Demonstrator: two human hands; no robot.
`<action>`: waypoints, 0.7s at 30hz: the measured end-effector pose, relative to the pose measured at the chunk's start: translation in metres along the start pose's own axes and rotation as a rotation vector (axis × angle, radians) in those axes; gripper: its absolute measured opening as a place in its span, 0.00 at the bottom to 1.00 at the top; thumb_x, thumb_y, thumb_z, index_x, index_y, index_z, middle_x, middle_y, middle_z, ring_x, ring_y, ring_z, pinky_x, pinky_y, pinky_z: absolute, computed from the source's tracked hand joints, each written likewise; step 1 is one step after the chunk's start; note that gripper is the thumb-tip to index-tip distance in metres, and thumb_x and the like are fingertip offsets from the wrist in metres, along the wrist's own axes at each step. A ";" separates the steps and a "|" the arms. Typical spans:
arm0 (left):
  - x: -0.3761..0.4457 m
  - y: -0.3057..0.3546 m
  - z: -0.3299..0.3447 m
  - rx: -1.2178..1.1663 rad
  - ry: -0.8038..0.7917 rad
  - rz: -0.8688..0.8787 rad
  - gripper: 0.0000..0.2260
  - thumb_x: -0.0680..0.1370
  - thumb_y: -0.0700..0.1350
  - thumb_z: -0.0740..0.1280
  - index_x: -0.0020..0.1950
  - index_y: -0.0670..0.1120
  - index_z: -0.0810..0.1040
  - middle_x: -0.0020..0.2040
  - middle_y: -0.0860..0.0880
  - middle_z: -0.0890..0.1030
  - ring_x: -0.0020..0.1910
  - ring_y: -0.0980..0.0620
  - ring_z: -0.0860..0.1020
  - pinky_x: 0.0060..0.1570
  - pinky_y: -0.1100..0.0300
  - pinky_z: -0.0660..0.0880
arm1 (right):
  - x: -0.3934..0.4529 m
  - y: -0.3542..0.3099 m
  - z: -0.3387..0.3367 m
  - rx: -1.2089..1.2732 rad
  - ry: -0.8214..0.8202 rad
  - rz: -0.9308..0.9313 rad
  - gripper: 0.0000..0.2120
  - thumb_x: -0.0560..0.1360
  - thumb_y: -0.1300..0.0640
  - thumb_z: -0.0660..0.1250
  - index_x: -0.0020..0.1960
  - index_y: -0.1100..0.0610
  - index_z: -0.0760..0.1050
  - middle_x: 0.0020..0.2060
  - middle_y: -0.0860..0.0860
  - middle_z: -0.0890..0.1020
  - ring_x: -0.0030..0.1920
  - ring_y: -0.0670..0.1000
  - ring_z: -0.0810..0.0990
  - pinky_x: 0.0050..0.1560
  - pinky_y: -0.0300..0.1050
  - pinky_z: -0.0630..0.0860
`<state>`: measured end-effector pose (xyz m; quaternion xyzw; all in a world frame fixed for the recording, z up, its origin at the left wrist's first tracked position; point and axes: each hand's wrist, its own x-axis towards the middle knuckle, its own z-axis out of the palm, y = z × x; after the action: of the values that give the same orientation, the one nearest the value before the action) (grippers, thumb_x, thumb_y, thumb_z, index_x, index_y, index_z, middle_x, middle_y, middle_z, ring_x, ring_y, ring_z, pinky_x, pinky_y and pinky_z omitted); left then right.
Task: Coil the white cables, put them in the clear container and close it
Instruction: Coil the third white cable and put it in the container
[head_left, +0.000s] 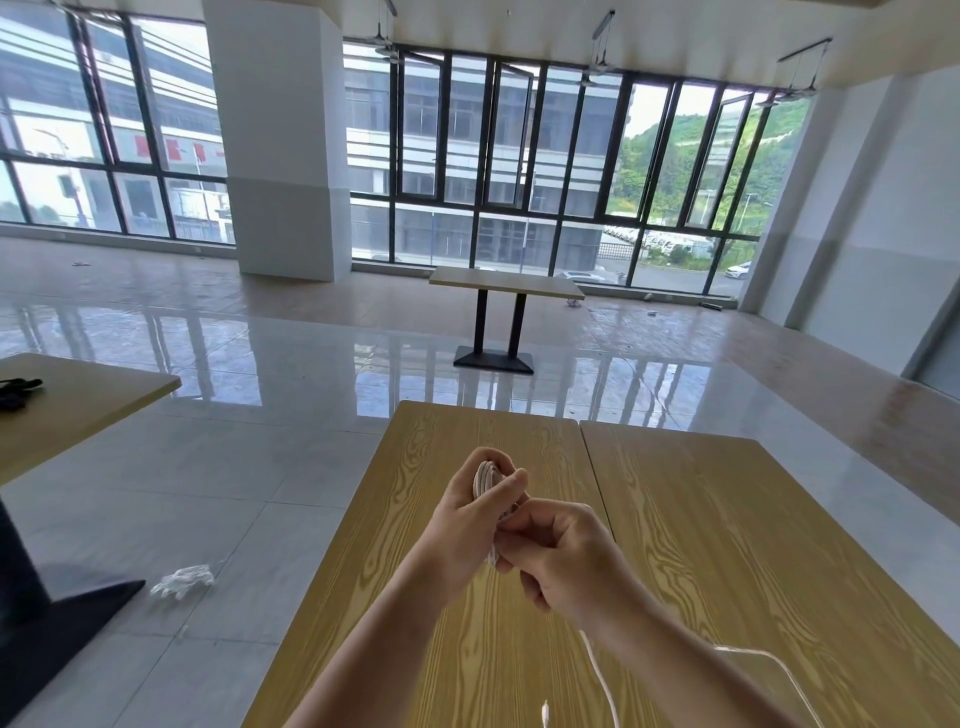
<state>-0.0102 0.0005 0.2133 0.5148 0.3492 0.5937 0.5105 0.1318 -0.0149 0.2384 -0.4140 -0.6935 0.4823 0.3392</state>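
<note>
My left hand grips a small coil of white cable above the wooden table, fingers curled round the loops. My right hand is close against it and pinches the cable just below the coil. A loose tail of the white cable hangs from under my right wrist toward the bottom edge, with its plug end dangling. The rim of the clear container shows at the lower right on the table, partly hidden by my right forearm.
Two wood-grain tabletops meet at a seam. Another table with a black item stands at left. White crumpled material lies on the tiled floor. A further table stands by the windows.
</note>
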 end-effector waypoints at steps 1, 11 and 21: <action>0.000 0.000 -0.001 0.000 -0.002 0.000 0.09 0.75 0.50 0.69 0.46 0.46 0.73 0.40 0.41 0.74 0.34 0.44 0.70 0.30 0.56 0.69 | 0.000 0.000 0.000 -0.002 0.008 -0.007 0.09 0.77 0.60 0.70 0.40 0.52 0.84 0.32 0.51 0.83 0.24 0.47 0.74 0.24 0.40 0.71; 0.011 0.001 -0.024 -0.238 0.245 -0.061 0.11 0.83 0.49 0.59 0.45 0.45 0.73 0.37 0.42 0.80 0.31 0.48 0.77 0.27 0.55 0.74 | -0.008 0.005 -0.010 -0.178 -0.268 0.034 0.10 0.79 0.54 0.69 0.41 0.53 0.84 0.31 0.48 0.82 0.26 0.45 0.74 0.27 0.38 0.72; 0.014 0.013 -0.040 -0.229 0.172 -0.120 0.14 0.84 0.51 0.57 0.47 0.46 0.78 0.39 0.43 0.82 0.35 0.46 0.80 0.32 0.52 0.78 | 0.008 0.023 -0.026 -0.682 -0.112 0.241 0.13 0.77 0.54 0.67 0.36 0.54 0.82 0.35 0.47 0.83 0.25 0.41 0.74 0.26 0.36 0.74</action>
<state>-0.0514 0.0148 0.2204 0.3785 0.3518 0.6402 0.5684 0.1570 0.0066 0.2248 -0.5550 -0.7782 0.2816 0.0838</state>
